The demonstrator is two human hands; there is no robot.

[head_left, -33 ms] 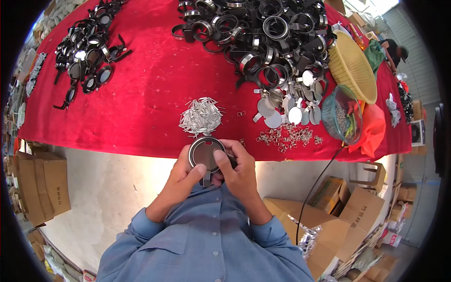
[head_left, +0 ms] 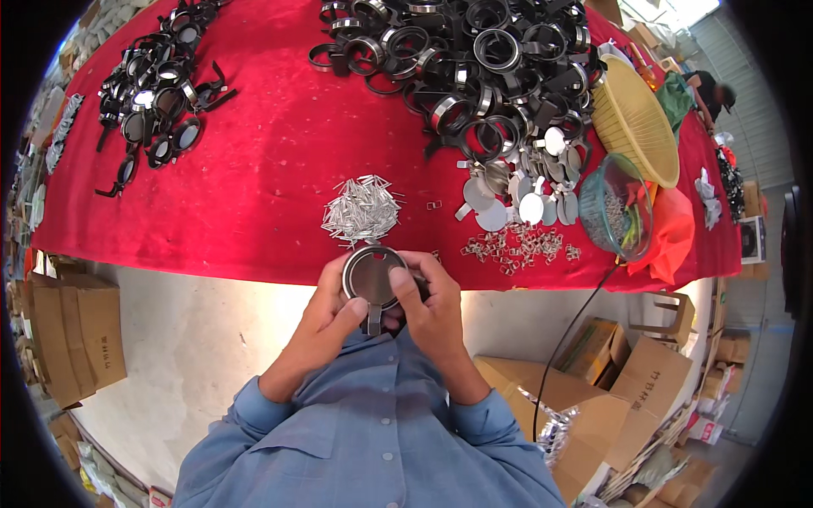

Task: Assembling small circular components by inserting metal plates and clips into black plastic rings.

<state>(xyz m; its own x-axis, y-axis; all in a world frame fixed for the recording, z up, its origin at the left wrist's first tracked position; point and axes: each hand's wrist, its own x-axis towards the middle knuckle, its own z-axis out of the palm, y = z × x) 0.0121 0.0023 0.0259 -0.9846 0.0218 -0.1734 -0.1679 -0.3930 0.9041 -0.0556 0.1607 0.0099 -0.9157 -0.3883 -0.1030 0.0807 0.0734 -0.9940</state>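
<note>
A round lid-like piece (head_left: pixel 370 278) with a silver rim, a dark metal disc and a short tab pointing toward me is held in both hands just off the table's front edge. My left hand (head_left: pixel 326 306) grips its left side, with the thumb by the tab. My right hand (head_left: pixel 428 300) closes round the right side, its thumb pressing the disc; a black part shows partly behind those fingers. Just beyond lies a heap of thin silver pins (head_left: pixel 362 209). To the right are small metal clips (head_left: pixel 518 247) and loose metal discs with tabs (head_left: pixel 532 207).
Black rings with silver bands (head_left: pixel 495 51) are piled at the back. Black-and-silver assembled pieces (head_left: pixel 161 110) lie far left. A glass bowl (head_left: pixel 611 207) of small parts, a yellow basket (head_left: pixel 631 118) and an orange bag (head_left: pixel 675 233) stand right. Cardboard boxes (head_left: pixel 80 339) flank the table.
The round piece has shifted slightly right in my hands. My right thumb has moved a little up and right across the disc; my left hand has followed slightly.
</note>
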